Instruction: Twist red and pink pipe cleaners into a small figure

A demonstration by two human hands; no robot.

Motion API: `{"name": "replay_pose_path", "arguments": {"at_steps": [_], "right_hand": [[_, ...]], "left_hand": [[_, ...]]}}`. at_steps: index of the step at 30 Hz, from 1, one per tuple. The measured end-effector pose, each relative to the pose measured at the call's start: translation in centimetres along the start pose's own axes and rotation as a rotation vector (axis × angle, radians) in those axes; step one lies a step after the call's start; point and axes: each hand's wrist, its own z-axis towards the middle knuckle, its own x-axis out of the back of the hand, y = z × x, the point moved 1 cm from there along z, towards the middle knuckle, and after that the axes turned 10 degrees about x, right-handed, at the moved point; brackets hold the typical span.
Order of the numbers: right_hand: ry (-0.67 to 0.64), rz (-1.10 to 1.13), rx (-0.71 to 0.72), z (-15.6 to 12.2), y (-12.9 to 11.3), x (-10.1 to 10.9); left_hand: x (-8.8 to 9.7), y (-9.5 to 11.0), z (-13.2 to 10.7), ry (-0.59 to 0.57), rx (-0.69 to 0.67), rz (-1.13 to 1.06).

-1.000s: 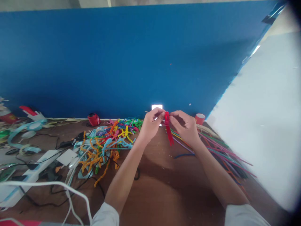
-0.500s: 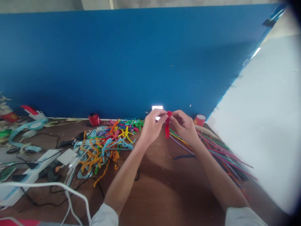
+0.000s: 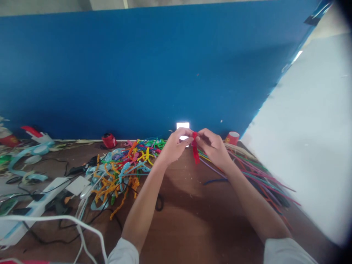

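Between my two hands is a red pipe-cleaner piece (image 3: 195,152), held up above the table with its loose ends hanging down. My left hand (image 3: 176,145) pinches its upper part from the left, thumb and forefinger pressed together. From the other side my right hand (image 3: 213,146) grips the same piece close to the left fingertips. The fingers hide part of its top. Just behind my left hand, a bright phone-like screen (image 3: 183,125) leans by the blue panel.
Left lies a heap of coloured bent pipe cleaners (image 3: 129,165). Straight pipe cleaners (image 3: 264,179) spread on the right. A red-and-white roll (image 3: 232,138) and a red can-like object (image 3: 109,140) stand by the blue panel (image 3: 137,73). A power strip (image 3: 35,209) with cables occupies the left.
The hands stay pinched on the red piece, whose hanging ends have swung slightly and spread apart. The view has shifted a little.
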Motion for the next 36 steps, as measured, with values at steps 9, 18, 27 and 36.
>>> {"name": "replay_pose_path", "arguments": {"at_steps": [9, 18, 27, 36], "right_hand": [[-0.048, 0.026, -0.021, 0.1, 0.9, 0.4], [-0.025, 0.053, -0.055, 0.1, 1.1, 0.3], [0.122, -0.008, 0.011, -0.3, 0.8, -0.1], [0.090, -0.109, 0.099, -0.2, 0.0, -0.2]], "left_hand": [[-0.5, 0.0, 0.0, 0.025, 0.006, -0.041], [-0.3, -0.6, 0.0, 0.038, -0.103, 0.040], [-0.3, -0.5, 0.1, 0.069, -0.177, 0.098], [-0.4, -0.7, 0.3, 0.170, -0.113, 0.076]]}}
